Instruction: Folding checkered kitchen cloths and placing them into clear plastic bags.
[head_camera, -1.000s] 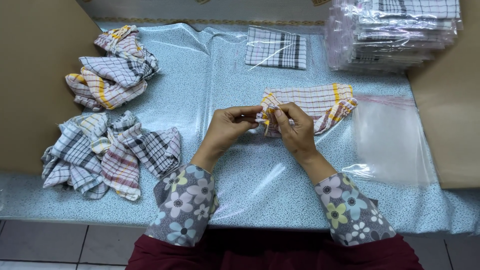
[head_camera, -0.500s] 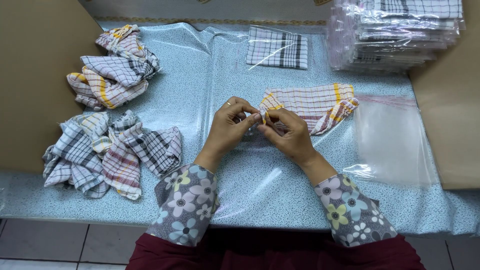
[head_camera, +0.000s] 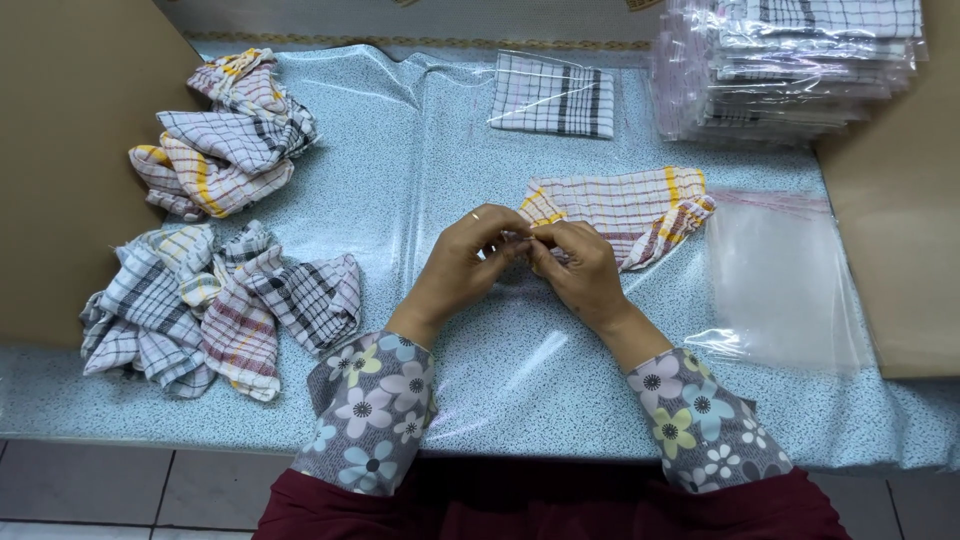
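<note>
A folded checked cloth (head_camera: 625, 205) with yellow and red stripes lies on the blue table cover (head_camera: 420, 150) in the middle. My left hand (head_camera: 465, 260) and my right hand (head_camera: 575, 265) meet at its near left corner. Both pinch that corner between fingertips, and the corner itself is mostly hidden by my fingers. A ring shows on my left hand.
Two heaps of loose checked cloths (head_camera: 220, 130) (head_camera: 215, 305) lie at the left. A bagged black-checked cloth (head_camera: 553, 95) sits at the back. A stack of bagged cloths (head_camera: 790, 65) stands back right. Empty clear bags (head_camera: 785, 280) lie at the right. Cardboard walls (head_camera: 60, 150) flank the table.
My hands have closed together over the cloth's corner and lowered it slightly; the corner that stuck up between my fingers is now tucked out of sight.
</note>
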